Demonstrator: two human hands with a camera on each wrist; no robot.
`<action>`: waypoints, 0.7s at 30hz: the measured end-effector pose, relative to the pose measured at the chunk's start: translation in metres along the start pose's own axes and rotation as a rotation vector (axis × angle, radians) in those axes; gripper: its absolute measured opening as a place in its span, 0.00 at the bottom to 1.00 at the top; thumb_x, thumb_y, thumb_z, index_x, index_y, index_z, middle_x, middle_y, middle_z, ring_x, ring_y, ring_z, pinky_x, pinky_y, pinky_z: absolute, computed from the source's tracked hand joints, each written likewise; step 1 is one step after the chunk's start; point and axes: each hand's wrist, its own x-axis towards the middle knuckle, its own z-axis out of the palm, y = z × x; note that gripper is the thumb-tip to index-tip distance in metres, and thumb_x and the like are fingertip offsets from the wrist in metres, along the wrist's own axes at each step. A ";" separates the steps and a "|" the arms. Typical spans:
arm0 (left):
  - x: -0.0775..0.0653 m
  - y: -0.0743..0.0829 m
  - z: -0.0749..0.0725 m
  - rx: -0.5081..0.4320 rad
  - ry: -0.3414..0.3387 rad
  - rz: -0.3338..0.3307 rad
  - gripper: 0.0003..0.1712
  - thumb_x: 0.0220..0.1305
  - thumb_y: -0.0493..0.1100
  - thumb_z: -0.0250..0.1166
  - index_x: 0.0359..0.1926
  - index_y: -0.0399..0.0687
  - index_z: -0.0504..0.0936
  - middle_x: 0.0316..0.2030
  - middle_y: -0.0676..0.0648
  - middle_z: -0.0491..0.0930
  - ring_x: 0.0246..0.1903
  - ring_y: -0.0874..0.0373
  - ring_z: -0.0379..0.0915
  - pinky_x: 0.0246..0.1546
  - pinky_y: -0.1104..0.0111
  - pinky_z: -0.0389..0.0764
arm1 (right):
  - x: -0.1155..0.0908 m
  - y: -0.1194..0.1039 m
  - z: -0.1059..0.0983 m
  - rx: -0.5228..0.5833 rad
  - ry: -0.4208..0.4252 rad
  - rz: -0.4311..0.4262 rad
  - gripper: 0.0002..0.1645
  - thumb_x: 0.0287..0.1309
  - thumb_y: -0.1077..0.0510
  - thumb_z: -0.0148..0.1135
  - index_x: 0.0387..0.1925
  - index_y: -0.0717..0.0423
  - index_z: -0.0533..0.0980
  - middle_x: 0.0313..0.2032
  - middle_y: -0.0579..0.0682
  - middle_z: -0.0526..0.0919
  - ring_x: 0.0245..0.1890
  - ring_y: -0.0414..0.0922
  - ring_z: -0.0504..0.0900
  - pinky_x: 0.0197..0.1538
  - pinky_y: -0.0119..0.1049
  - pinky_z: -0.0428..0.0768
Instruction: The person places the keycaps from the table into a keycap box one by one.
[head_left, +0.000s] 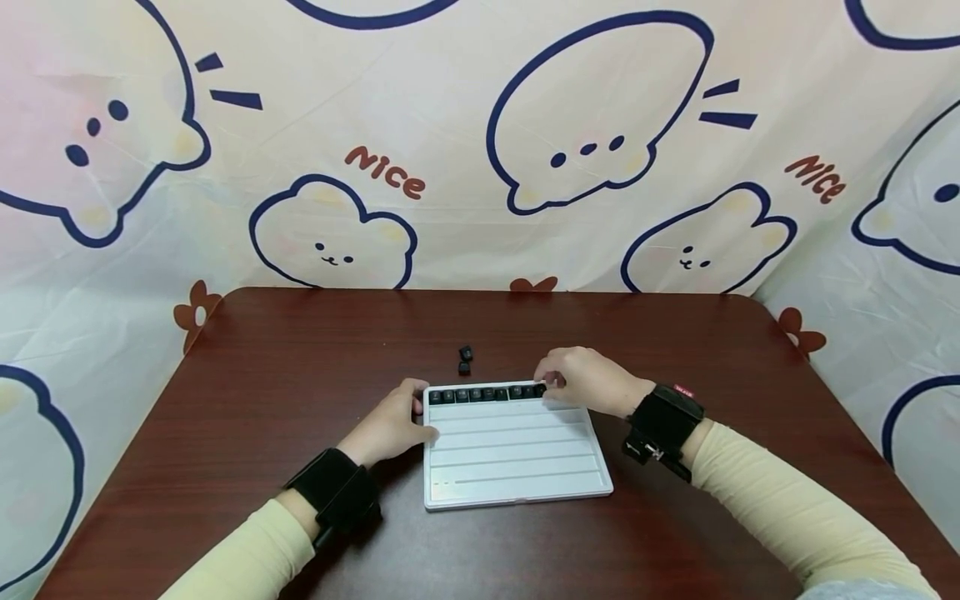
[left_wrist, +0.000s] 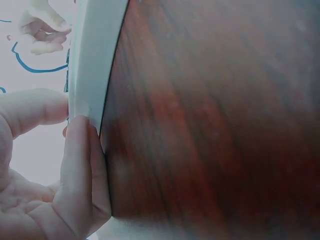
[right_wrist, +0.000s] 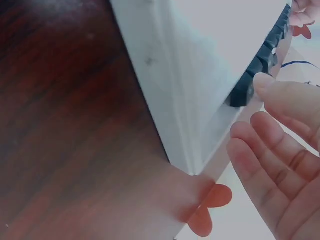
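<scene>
A white grooved tray [head_left: 513,458] lies on the table, its top groove lined with a row of black keycaps [head_left: 476,395]. My left hand [head_left: 386,427] grips the tray's left edge near the upper corner, thumb over the top, fingers along the side wall [left_wrist: 95,65]. At the upper right corner, my right hand [head_left: 592,382] pinches the row's end keycap [right_wrist: 242,93]. The right thumb touches that keycap in the right wrist view; its index finger is mostly hidden behind the thumb. The lower grooves of the tray hold nothing.
Two loose black keycaps, a farther one [head_left: 466,353] and a nearer one [head_left: 464,368], lie just beyond the tray. Under everything is a dark brown wooden table [head_left: 315,358]. A printed cloth [head_left: 450,108] hangs behind and on both sides.
</scene>
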 end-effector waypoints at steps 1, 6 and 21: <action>0.000 0.000 0.000 0.000 0.001 0.000 0.41 0.61 0.34 0.73 0.71 0.33 0.64 0.42 0.43 0.70 0.37 0.52 0.67 0.40 0.59 0.69 | 0.001 0.000 -0.001 -0.005 0.005 -0.007 0.11 0.56 0.66 0.75 0.42 0.56 0.86 0.37 0.46 0.82 0.35 0.43 0.78 0.39 0.33 0.79; -0.001 0.000 -0.001 0.004 0.003 0.001 0.41 0.61 0.34 0.74 0.71 0.32 0.63 0.42 0.43 0.70 0.38 0.52 0.67 0.40 0.59 0.70 | 0.009 0.000 -0.006 -0.013 0.018 -0.021 0.09 0.59 0.63 0.74 0.42 0.56 0.87 0.38 0.46 0.84 0.35 0.42 0.79 0.40 0.34 0.81; 0.002 -0.002 0.000 0.001 -0.002 0.000 0.40 0.62 0.35 0.73 0.70 0.33 0.64 0.43 0.43 0.70 0.38 0.52 0.67 0.41 0.59 0.68 | 0.065 -0.014 -0.010 0.042 -0.047 0.023 0.10 0.63 0.60 0.71 0.45 0.58 0.86 0.40 0.49 0.86 0.41 0.45 0.82 0.47 0.41 0.82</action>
